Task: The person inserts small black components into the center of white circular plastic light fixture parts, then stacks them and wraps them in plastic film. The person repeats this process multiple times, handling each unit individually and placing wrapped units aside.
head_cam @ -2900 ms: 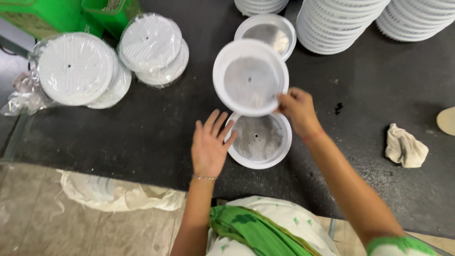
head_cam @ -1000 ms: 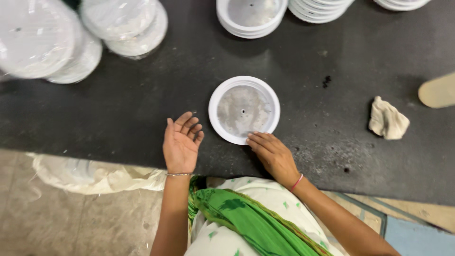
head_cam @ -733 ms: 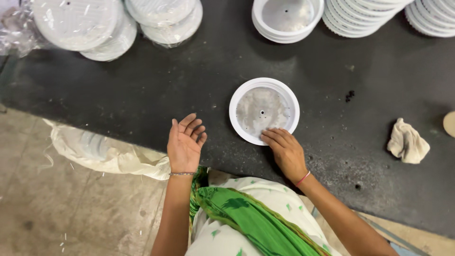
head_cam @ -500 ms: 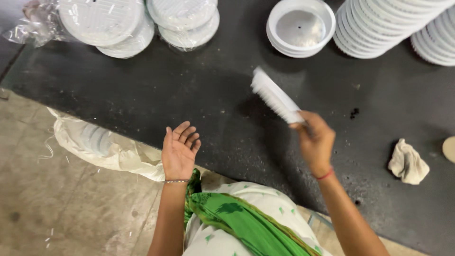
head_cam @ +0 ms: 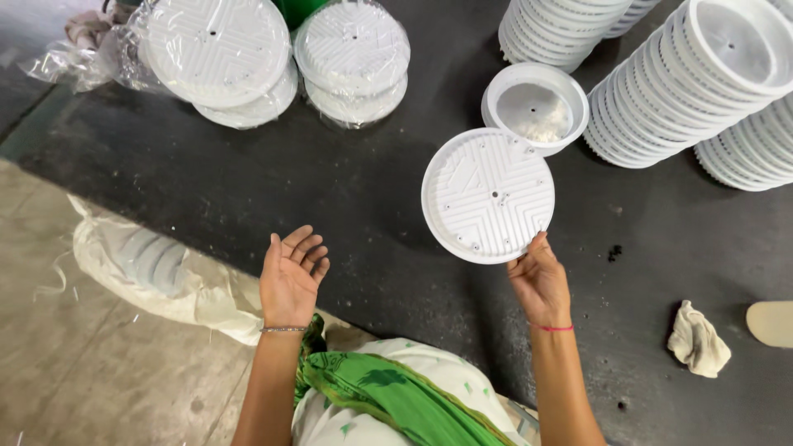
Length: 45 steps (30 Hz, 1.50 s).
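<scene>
My right hand (head_cam: 540,281) grips the near rim of a round white plastic tray (head_cam: 487,195) and holds it above the black tabletop (head_cam: 347,206), its ribbed underside facing up. My left hand (head_cam: 292,275) hovers palm up at the table's near edge, fingers apart and holding nothing. Just beyond the lifted tray stands a short stack of white trays (head_cam: 534,107), open side up.
Two wrapped stacks of upturned white trays (head_cam: 216,58) (head_cam: 353,58) stand at the back left. Tall leaning stacks (head_cam: 702,83) fill the back right. A crumpled cloth (head_cam: 698,339) lies at the right. A white sack (head_cam: 157,268) sits on the floor at the left.
The tray lay open side up on the table under my right hand. My right hand has lifted and flipped it underside up. My left hand turned palm up.
</scene>
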Tool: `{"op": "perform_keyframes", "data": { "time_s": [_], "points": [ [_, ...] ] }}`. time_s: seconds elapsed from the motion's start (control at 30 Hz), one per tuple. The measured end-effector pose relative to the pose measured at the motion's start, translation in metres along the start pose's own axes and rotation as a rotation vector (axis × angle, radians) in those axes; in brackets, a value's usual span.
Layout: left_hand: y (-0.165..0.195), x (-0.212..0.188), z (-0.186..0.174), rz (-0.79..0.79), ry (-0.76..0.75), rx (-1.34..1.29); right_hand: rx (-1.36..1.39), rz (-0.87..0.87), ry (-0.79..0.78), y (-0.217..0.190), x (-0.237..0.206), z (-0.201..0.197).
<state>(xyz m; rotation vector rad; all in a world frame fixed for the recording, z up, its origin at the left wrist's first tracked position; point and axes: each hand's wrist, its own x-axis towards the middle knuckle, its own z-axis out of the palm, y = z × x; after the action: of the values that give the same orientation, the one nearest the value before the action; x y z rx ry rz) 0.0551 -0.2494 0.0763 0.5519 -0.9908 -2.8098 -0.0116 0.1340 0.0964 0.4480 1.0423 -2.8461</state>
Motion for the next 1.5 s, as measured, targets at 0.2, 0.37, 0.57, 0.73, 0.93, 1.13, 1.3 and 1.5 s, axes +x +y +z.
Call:
{"op": "perform_keyframes", "data": {
  "time_s": [0.2,0.37,0.57,0.73,0.93,1.13,1.3,1.5],
  "points": [
    [0.017,0.032,-0.004,-0.044,-0.033,0.008,-0.533,-0.375,-0.067,-0.008,0.012,0.034],
    [0.027,0.051,-0.010,-0.092,-0.062,0.041,-1.562,-1.057,0.030,-0.029,0.079,0.075],
    [0.044,0.074,-0.021,-0.087,-0.039,0.008,-2.024,-1.259,-0.052,-0.033,0.170,0.083],
    [0.051,0.090,-0.037,-0.072,0.005,-0.024,-2.132,-1.203,-0.061,-0.027,0.208,0.064],
    [0.053,0.117,-0.025,-0.090,0.019,0.041,-2.101,-1.127,-0.092,-0.019,0.216,0.068],
    [0.047,0.177,0.025,0.122,-0.142,0.321,-2.225,-0.911,-0.078,-0.018,0.210,0.105],
    [0.038,0.257,0.070,0.408,-0.051,0.540,-1.830,-1.034,-0.328,0.011,0.245,0.158],
    [0.015,0.335,0.103,0.733,0.187,0.639,-1.132,-0.122,-0.137,0.089,0.339,0.224]
  ]
}}
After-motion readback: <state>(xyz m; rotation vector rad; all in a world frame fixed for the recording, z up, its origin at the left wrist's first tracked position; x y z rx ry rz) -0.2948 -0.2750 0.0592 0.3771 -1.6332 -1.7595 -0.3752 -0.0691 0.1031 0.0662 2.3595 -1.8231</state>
